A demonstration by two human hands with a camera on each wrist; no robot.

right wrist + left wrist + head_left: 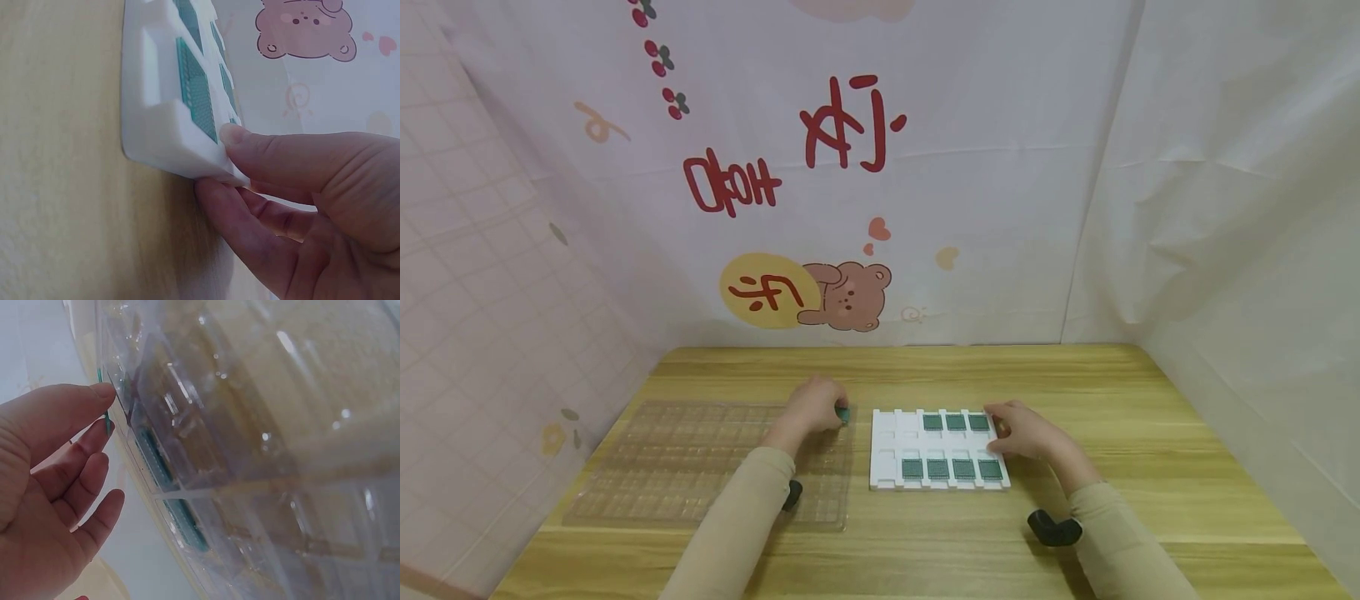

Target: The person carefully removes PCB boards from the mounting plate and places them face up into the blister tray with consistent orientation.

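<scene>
My left hand (811,406) pinches a small green circuit board (842,414) between thumb and fingertips, over the far right corner of a clear plastic tray (848,500). From the left wrist view the board shows edge-on, and two similar green pieces (184,524) sit in pockets of the clear tray beside the fingers. My right hand (1028,433) grips the right end of a white tray (883,468), thumb on top and fingers at its side. Two rows of green boards (937,470) lie in that tray; its leftmost pockets hold none.
Both trays lie on a wood-grain table (925,542), the clear one left of the white one with a narrow gap between. A printed cloth (985,208) hangs behind the table, and more cloth hangs at both sides.
</scene>
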